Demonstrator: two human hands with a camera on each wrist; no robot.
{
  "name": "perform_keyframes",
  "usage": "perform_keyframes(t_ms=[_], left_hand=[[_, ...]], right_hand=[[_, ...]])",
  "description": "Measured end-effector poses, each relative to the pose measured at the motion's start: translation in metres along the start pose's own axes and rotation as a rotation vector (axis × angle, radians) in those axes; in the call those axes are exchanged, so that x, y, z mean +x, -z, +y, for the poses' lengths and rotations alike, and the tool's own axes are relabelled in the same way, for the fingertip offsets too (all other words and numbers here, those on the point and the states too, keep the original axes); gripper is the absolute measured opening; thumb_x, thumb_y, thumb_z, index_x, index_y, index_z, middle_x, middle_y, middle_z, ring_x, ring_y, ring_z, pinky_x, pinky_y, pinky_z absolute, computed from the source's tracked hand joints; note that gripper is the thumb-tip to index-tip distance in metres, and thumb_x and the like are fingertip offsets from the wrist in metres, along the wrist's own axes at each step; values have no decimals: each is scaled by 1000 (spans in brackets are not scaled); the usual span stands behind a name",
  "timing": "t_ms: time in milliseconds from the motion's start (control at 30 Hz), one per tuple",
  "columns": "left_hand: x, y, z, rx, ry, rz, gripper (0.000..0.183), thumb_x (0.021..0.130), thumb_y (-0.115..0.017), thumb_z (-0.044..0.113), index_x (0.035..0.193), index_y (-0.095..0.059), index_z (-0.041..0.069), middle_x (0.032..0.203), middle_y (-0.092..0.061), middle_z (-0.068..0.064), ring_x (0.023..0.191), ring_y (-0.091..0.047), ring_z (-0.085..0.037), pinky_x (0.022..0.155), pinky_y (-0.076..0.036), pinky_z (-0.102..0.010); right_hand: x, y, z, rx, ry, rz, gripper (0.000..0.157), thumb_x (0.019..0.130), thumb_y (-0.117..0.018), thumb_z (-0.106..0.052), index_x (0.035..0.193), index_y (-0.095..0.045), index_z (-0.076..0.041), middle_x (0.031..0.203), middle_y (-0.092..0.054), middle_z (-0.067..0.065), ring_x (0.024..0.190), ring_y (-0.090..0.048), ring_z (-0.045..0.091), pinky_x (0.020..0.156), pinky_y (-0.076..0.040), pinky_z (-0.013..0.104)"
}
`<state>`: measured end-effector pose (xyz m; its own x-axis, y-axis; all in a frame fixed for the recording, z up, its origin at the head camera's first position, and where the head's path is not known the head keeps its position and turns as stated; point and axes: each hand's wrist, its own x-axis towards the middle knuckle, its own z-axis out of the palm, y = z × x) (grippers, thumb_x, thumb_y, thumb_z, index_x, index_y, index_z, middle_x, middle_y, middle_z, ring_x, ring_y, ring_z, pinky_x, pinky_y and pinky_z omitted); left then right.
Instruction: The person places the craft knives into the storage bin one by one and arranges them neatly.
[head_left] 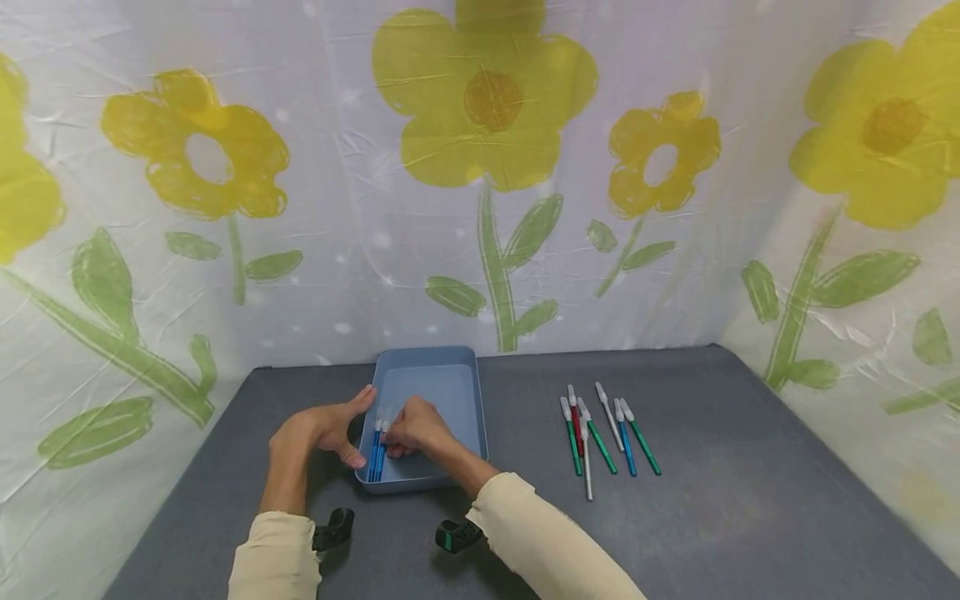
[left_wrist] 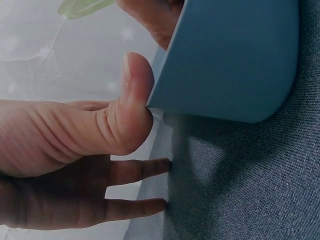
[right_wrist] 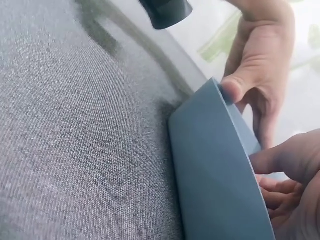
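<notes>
The blue-grey tray (head_left: pixel 438 481) stands on the table. Along its left wall lie several slim blue pen-like tools (head_left: pixel 376 454) with pale, translucent caps. My right hand (head_left: pixel 416 427) reaches inside over them, its curled fingers pinching one blue tool whose shaft they partly cover. In the right wrist view, the tray wall (right_wrist: pixel 215 165) hides the tools, and the thumb and bent fingers (right_wrist: pixel 282 187) show behind it. Spread at the tray's left side is my left hand (head_left: pixel 322 429). Its thumb (left_wrist: pixel 135 85) rests against the rim corner, and two straight fingers reach down to the table outside.
Right of the tray lies a loose group of similar capped tools (head_left: pixel 588 454) in green, red, blue and silver. A flower-printed sheet (head_left: pixel 360 250) hangs behind the dark grey table (head_left: pixel 750 500). Black devices sit at both wrists.
</notes>
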<state>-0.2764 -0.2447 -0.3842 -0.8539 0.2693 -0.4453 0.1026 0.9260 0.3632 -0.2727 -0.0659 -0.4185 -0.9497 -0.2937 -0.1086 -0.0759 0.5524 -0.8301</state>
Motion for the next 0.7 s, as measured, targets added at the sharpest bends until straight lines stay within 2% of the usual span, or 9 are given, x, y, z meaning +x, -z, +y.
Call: perform_keyframes(t_ms=[167, 333, 533, 700], left_hand=[[0, -1, 1, -2, 13, 9, 134, 74, -93, 35, 168, -1, 7, 175, 4, -23, 157, -18, -57, 121, -26, -73], [1, -2, 0, -5, 23, 9, 136, 73, -93, 36, 168, 0, 8, 175, 6, -23, 157, -17, -57, 120, -25, -74], [4, -3, -1, -18, 31, 13, 137, 71, -94, 34, 168, -2, 8, 175, 7, -22, 157, -15, -58, 121, -24, -75], [5, -3, -2, -37, 18, 9, 137, 71, -94, 30, 168, 0, 7, 175, 9, -23, 157, -12, -58, 121, -22, -75]], right_hand=[[-5, 10, 1, 27, 12, -9, 13, 92, -79, -7, 84, -76, 2, 74, -79, 17, 66, -78, 23, 61, -62, 30], [-8, 28, 0, 34, 18, -2, 14, 95, -77, -11, 90, -78, 2, 78, -80, 15, 70, -79, 24, 68, -64, 33], [-19, 63, -1, 78, 80, 20, 15, 96, -74, -9, 95, -78, 5, 81, -79, 20, 80, -79, 35, 77, -65, 45], [-31, 98, 8, 37, 128, 86, 12, 96, -75, -10, 95, -78, 2, 81, -79, 17, 71, -77, 26, 72, -65, 39]])
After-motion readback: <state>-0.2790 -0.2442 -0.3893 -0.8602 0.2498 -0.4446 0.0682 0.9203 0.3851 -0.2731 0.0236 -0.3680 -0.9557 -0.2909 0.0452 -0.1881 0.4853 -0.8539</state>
